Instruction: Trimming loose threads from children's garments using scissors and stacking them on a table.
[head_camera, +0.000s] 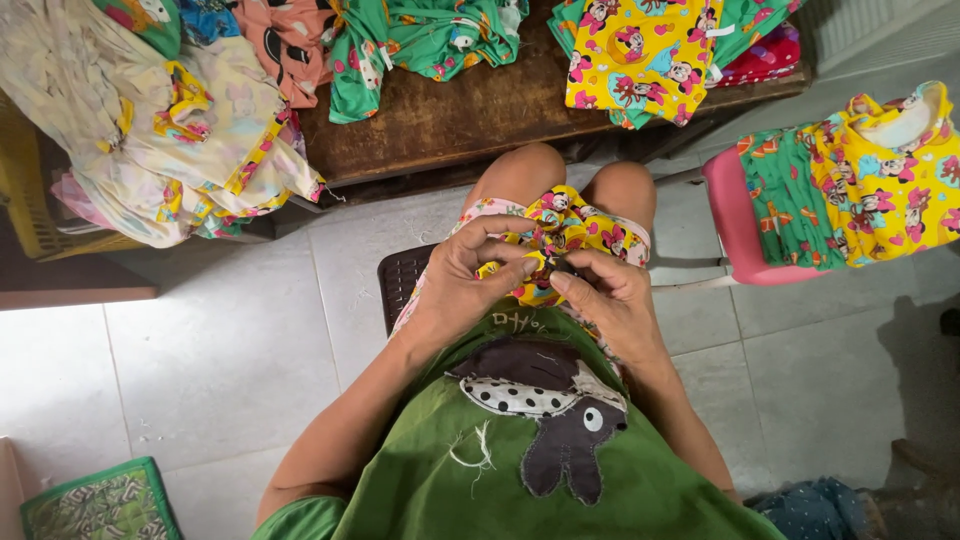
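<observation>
Lap: a bunched printed garment (560, 235) lies on the person's knees, above the seat of a dark stool (402, 280).
Hands: left hand (465, 285) and right hand (610, 300) meet on the garment, fingertips touching it, left of and right of its middle.
Worktop: a low wooden worktop (450, 110) stands before the knees.
On worktop: folded clothes (640, 55) lie along its far edge.
Left: a heap of clothes (160, 130) hangs over a basket (30, 200), beside the worktop.
Right: a small chair (735, 215) carries stacked garments (860, 180).
Floor: a quilted mat (100, 500) lies at near left.
</observation>
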